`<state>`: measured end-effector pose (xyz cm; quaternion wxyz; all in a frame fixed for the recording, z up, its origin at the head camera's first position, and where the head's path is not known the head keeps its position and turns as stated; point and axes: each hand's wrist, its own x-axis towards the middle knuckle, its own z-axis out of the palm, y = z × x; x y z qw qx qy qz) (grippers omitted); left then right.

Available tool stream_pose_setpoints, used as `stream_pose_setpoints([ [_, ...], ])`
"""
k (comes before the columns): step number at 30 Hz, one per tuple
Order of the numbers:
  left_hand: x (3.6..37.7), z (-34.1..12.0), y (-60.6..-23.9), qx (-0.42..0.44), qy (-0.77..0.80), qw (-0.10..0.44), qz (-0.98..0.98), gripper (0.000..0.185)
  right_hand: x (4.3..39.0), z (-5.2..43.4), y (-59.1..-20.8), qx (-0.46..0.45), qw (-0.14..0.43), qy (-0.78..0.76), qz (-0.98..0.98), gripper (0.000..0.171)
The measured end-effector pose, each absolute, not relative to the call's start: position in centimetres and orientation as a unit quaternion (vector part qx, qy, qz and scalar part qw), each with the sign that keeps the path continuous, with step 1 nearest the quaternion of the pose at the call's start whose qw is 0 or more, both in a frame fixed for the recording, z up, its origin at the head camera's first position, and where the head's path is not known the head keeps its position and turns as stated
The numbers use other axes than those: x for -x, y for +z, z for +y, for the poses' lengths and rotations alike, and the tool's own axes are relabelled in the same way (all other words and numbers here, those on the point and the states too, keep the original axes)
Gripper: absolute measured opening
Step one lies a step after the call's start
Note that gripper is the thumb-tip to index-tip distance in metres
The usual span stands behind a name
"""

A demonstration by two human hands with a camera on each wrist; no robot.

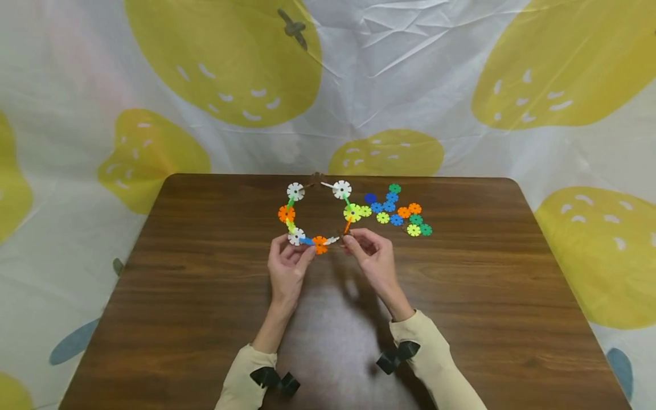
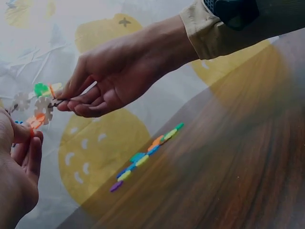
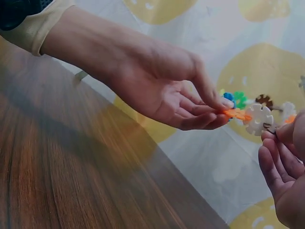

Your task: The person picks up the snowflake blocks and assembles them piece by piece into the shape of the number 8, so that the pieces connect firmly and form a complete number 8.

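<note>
Together, both hands (image 1: 287,265) on disc ring (image 1: 318,213)

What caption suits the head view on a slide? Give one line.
Left hand and right hand pinch the near ends of a ring of snowflake discs above a wooden table, loose discs alongside.

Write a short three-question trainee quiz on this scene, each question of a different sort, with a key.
1. True or false: the left hand and the right hand both pinch the ring of snowflake discs.
2. The loose pile of discs on the table lies: A) left of the ring, B) right of the ring, C) inside the ring.
3. Fill in: in the right wrist view, the left hand's fingertips pinch an ______ disc next to a white disc.

Key: 1 true; 2 B; 3 orange.
</note>
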<state>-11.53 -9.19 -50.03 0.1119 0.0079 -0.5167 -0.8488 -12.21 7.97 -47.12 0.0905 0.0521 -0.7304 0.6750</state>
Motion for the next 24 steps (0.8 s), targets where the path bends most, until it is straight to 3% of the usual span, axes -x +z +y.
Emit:
stream_pose_setpoints([
  [5, 11.4, -9.8, -50.7, -0.053, -0.841, 0.110, -0.526, 0.032, 12.3, 8.4, -47.2, -0.046, 0.079, 0.684, -0.724, 0.015],
  [9, 11.5, -10.4, -50.3, -0.083, -0.823, 0.215, -0.519, 0.022, 12.5, 8.8, -47.3, -0.048, 0.080, 0.687, -0.721, 0.015],
  [11, 11.7, -10.5, -49.5, -0.053, -0.803, 0.265, -0.531, 0.017, 12.6, 9.0, -47.3, -0.051, 0.079, 0.686, -0.722, 0.016],
  [13, 11.9, -10.5, -48.2, 0.005, -0.777, 0.278, -0.565, 0.014, 12.7, 9.1, -47.3, -0.050, 0.078, 0.683, -0.725, 0.016],
  [15, 12.3, -10.3, -47.0, 0.064, -0.733, 0.253, -0.628, 0.011, 12.7, 9.1, -47.2, -0.050, 0.075, 0.678, -0.729, 0.015],
  [18, 12.9, -9.9, -45.8, 0.120, -0.656, 0.173, -0.724, 0.010, 12.6, 9.0, -47.3, -0.055, 0.066, 0.671, -0.737, 0.015],
  [24, 13.5, -9.2, -45.3, 0.117, -0.603, 0.030, -0.789, 0.013, 12.6, 8.5, -47.9, -0.077, 0.046, 0.653, -0.752, 0.015],
])
